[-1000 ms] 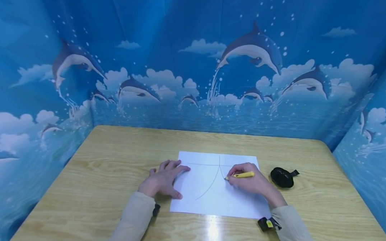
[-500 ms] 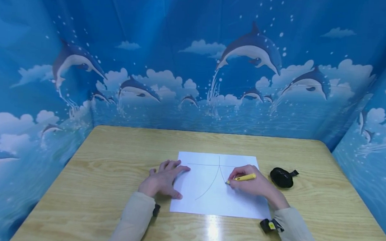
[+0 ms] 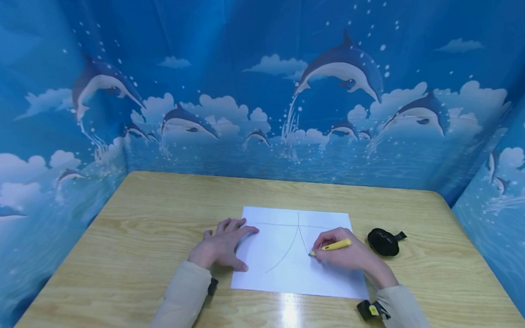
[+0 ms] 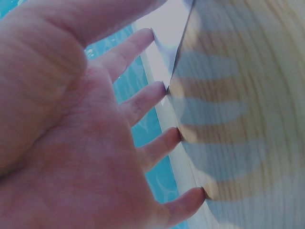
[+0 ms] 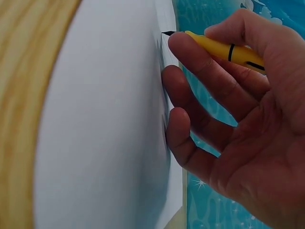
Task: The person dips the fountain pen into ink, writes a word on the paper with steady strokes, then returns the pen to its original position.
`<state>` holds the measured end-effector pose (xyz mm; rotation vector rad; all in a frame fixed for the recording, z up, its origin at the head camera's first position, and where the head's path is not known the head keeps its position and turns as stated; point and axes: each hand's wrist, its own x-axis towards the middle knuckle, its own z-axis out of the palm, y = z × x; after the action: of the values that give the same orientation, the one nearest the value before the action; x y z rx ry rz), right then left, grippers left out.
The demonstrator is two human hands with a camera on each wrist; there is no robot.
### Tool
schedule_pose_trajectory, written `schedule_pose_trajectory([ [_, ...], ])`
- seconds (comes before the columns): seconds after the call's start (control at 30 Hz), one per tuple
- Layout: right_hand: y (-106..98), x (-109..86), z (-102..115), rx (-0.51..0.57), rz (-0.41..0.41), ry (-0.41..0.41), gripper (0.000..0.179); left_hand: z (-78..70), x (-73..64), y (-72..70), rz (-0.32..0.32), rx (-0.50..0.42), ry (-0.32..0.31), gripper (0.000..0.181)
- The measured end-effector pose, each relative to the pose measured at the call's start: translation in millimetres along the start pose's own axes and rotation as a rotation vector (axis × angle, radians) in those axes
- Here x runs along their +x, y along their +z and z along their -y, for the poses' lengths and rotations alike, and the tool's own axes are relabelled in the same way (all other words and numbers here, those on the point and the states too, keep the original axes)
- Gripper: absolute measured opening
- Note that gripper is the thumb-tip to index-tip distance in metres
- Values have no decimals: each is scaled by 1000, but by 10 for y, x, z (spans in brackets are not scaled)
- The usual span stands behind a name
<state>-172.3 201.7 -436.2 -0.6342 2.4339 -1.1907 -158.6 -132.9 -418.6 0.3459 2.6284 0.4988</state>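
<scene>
A white sheet of paper [image 3: 279,277] lies on the table, bearing thin lines: one across, a short upright, a curve to the lower left and a slanting line to the lower right. My right hand [image 3: 344,251] pinches a yellow fountain pen [image 5: 219,49] between thumb and fingers, its dark nib touching the paper at the slanting line's lower end. In the right wrist view the other fingers curl loosely against the sheet. My left hand [image 3: 219,245] rests at the paper's left edge with fingers spread, thumb and index finger on the sheet, the other fingertips near its edge or on the wood.
To the right of the paper sits a rounded black object [image 3: 383,241] with a short tab; its kind is unclear. The wooden table [image 3: 155,203] has rounded far corners. A blue dolphin-print curtain [image 3: 248,85] hangs behind it and along both sides.
My right hand has slid slightly down and to the right with the pen, and the slanting line has grown longer behind the nib. The left hand has stayed put.
</scene>
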Motion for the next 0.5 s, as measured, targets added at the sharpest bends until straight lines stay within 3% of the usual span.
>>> schedule_pose_trajectory([
  [0.17,-6,-21,-8,20,15,-18,7,8,5,9,-2,0,0,88],
  [0.5,-5,-51,-27,-15,32,19,7,6,6,4,-4,5,-7,88],
])
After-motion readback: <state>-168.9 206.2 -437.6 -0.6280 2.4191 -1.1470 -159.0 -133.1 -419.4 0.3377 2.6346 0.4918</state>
